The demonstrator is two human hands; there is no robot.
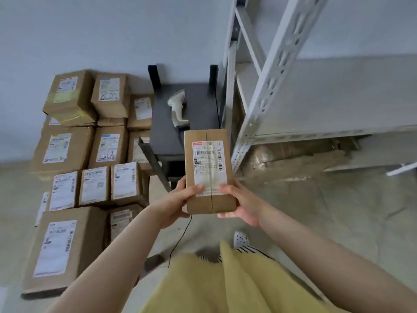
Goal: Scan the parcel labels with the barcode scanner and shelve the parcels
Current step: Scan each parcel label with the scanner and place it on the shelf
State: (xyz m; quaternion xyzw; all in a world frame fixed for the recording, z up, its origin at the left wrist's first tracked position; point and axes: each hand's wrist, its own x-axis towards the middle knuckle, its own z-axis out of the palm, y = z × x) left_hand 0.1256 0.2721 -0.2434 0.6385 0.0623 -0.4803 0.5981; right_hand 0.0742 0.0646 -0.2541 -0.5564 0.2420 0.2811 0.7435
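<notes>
Both our hands, left hand and right hand, grip a brown cardboard parcel, white label facing up, between stacked boxes and the grey shelf.

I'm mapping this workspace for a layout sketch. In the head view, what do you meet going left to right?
Stacked brown cardboard parcels with white labels → dark grey metal stand with the pale handheld barcode scanner on it → pale grey metal shelving rack.
</notes>
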